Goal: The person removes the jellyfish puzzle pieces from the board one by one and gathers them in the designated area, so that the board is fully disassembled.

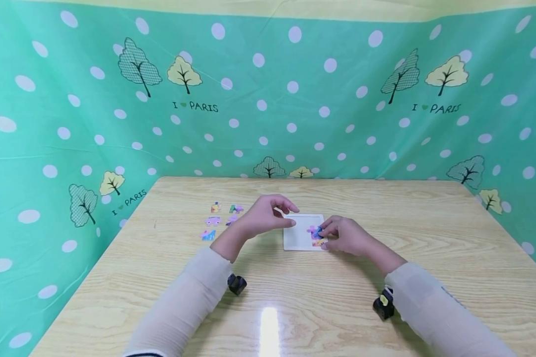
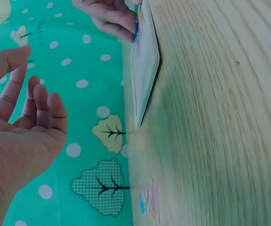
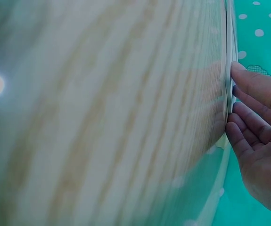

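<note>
A white puzzle tray lies on the table, with a few colourful jigsaw pieces at its right side. My right hand is at that side, fingertips on a dark blue part of the pieces and thumb by the tray's near right corner. The right wrist view shows its fingertips right at the tray's edge. Over the tray's left edge hovers my left hand, holding nothing, thumb and fingers apart. In the left wrist view its fingers are loosely bent, away from the tray.
Several loose jigsaw pieces lie left of the tray, beyond my left forearm. A black wrist camera hangs under the left sleeve, another camera under the right. A green dotted curtain rises behind the wooden table.
</note>
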`<state>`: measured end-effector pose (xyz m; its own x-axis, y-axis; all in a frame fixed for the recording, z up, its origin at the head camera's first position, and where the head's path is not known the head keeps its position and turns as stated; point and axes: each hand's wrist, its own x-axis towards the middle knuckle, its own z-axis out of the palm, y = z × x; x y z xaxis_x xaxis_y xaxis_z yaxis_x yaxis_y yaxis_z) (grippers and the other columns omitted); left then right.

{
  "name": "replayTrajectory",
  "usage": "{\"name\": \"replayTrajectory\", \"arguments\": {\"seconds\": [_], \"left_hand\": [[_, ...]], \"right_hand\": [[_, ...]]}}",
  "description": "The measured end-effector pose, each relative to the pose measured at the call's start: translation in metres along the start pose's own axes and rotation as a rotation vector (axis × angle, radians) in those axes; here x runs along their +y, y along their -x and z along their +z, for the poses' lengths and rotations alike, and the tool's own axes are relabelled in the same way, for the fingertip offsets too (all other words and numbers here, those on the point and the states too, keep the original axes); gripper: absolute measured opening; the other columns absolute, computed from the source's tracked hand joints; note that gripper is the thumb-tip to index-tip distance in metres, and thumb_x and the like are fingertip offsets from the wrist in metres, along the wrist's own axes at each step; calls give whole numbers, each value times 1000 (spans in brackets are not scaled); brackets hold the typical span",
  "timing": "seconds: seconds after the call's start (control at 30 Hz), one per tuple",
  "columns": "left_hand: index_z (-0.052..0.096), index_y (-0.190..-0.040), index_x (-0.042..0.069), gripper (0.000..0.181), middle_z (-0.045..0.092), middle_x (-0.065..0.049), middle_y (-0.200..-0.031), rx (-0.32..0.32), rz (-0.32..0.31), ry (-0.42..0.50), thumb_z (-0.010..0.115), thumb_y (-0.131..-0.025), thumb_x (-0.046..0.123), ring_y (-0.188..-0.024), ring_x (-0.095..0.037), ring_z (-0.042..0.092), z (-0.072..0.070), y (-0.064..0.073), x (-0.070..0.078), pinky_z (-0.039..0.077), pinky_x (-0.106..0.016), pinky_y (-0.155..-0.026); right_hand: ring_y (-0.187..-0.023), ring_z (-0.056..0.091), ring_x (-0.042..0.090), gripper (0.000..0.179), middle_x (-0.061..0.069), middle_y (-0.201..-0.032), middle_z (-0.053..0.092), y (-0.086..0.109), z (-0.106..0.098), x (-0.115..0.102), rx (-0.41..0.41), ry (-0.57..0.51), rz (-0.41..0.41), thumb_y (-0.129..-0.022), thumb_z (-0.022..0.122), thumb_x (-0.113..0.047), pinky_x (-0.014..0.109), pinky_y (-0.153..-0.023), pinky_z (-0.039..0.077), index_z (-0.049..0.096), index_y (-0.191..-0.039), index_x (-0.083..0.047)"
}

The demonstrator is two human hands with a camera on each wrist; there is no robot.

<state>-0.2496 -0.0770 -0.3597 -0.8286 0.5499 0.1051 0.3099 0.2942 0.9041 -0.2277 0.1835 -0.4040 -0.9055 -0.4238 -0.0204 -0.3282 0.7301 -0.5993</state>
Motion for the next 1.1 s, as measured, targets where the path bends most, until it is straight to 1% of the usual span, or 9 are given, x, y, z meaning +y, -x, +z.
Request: {"name": "replayTrajectory", "arguments": {"seconds": [0.13,0.23,0.37,0.53,0.67,0.8,0.93,1.1], "left_hand": [[73,-104,8,23,64,-4,-102,-19,-15,-12,78,-82,7,-102,-35,57,4,-7,-2,53,-29,-81],[72,-105,8,23,64,-11,-108,-38,-32,-8,78,-82,8,-104,-34,56,7,-12,-3,52,-29,-84],[72,-107,8,25,62,-20,-116,-59,-54,-6,77,-83,9,-107,-31,55,12,-18,-6,51,-30,-84],[70,-112,4,31,63,-16,-119,-81,-107,-35,78,-82,9,-106,-24,56,20,-26,-15,49,-30,-85],[69,-113,4,33,63,-9,-117,-114,-151,-47,78,-81,11,-104,-19,55,25,-31,-19,48,-32,-87],[70,-110,5,31,63,-5,-115,-136,-177,-62,78,-81,11,-103,-18,55,29,-34,-20,48,-32,-88],[71,-110,6,31,64,-4,-112,-143,-198,-103,79,-80,9,-101,-17,57,32,-37,-21,48,-30,-87],[71,-109,7,30,66,-2,-108,-149,-212,-162,79,-80,7,-99,-15,58,35,-40,-18,49,-29,-87]], "right_hand": [[-114,55,33,25,10,-119,62,0,0,0,-3,9,-5,-82,80,-14,50,-99,44,76,-105,-6],[-113,55,33,25,10,-119,62,-1,0,0,-2,16,-14,-82,80,-14,50,-98,44,76,-105,-5],[-114,55,33,25,11,-120,61,0,-1,0,2,17,-11,-82,80,-14,50,-99,44,76,-105,-5],[-115,55,35,24,12,-120,62,2,-1,0,12,20,-20,-82,80,-14,51,-99,43,76,-103,-5],[-113,56,35,21,13,-120,62,3,-1,-1,27,23,-31,-81,80,-13,51,-98,45,77,-100,-5],[-112,56,36,19,13,-119,61,5,1,-2,36,29,-40,-81,80,-12,51,-97,45,77,-99,-5],[-109,57,34,20,13,-117,61,6,2,-3,49,34,-50,-81,80,-11,50,-95,46,77,-99,-4],[-101,60,29,19,10,-107,64,7,2,-5,106,22,-52,-80,79,-7,46,-89,50,76,-97,0]]}}
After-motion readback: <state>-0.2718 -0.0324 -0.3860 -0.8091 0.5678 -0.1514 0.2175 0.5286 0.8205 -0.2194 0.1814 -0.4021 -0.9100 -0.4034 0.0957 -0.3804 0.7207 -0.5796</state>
